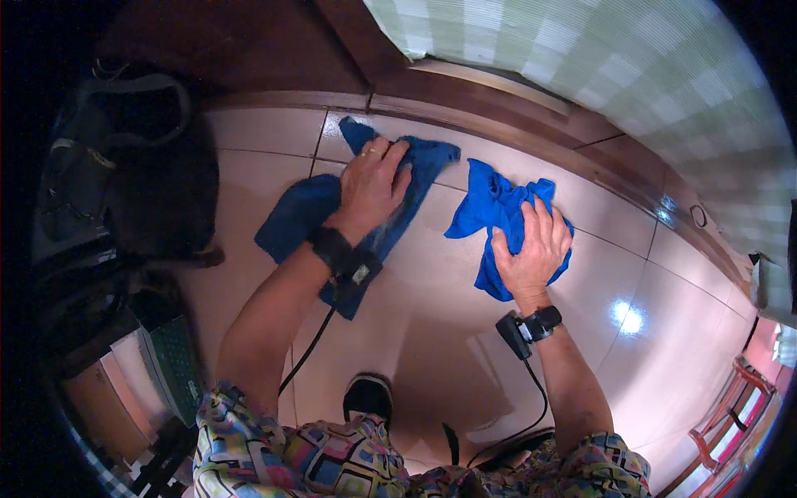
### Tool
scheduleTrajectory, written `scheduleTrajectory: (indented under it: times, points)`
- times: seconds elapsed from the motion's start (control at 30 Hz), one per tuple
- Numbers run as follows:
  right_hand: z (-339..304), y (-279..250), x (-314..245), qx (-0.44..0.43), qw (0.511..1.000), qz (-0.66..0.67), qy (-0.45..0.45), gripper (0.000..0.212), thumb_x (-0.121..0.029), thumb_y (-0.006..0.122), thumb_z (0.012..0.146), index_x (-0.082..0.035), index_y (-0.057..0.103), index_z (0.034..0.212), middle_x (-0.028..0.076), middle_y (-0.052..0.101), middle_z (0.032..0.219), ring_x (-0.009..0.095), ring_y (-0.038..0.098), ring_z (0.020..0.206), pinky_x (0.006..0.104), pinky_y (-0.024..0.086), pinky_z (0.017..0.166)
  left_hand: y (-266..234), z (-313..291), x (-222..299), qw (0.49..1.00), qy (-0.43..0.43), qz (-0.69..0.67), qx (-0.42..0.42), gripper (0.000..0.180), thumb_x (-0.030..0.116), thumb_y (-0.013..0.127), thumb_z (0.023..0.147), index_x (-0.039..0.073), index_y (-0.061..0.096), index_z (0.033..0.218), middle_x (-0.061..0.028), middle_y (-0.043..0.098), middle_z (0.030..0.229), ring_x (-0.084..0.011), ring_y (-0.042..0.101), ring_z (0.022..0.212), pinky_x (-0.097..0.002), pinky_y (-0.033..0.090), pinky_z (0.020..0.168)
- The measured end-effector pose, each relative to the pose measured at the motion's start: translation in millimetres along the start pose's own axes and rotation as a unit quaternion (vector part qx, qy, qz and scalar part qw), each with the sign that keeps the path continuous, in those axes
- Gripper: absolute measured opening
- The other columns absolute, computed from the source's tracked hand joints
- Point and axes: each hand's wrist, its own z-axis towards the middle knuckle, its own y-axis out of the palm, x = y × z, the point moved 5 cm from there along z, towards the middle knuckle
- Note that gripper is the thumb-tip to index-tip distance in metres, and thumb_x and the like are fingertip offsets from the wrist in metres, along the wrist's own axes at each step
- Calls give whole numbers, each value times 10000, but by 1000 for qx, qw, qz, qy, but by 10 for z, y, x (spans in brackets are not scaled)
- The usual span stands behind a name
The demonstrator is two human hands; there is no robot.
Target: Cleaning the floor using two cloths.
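Observation:
A dark blue cloth (303, 212) lies spread and rumpled on the tiled floor, left of the middle. My left hand (371, 187) rests on top of it, fingers laid over the fabric and the thumb a little apart. To the right, a brighter blue cloth (490, 203) is bunched on the same floor. Over its right part lies my right hand (535, 249), palm down, with fingers stretched out and the thumb spread. Neither hand visibly grips its cloth. Both wrists wear black straps with small devices, from which cables run back toward my body.
Brown wooden cabinet bases (465, 108) run along the far side, with a green checked curtain (631, 83) hanging at the right. A black bag (158, 174) and boxes (162, 357) stand at the left. Wooden furniture (718, 423) is at the lower right. My shoe (368, 396) shows below.

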Motion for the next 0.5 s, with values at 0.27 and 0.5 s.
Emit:
scheduleTrajectory:
  times: [0.27,0.5]
  points:
    - [27,6,-8,7,1000,-9,-2,515,-376,651,737,-62,590,1140,94,537,1275,332,434,1179,483,293,1008,-95,14,-335,989,-47,99,101,344,204,607,851,42,555,1150,-152,530,1017,-341,527,961,-436,487,753]
    - [23,18,-26,10,1000,-7,-4,509,-363,660,735,-66,586,1142,94,542,1269,335,442,1164,488,298,998,7,176,-376,989,-42,113,82,288,191,606,854,38,583,1097,-145,549,1000,-337,534,936,-429,487,741]
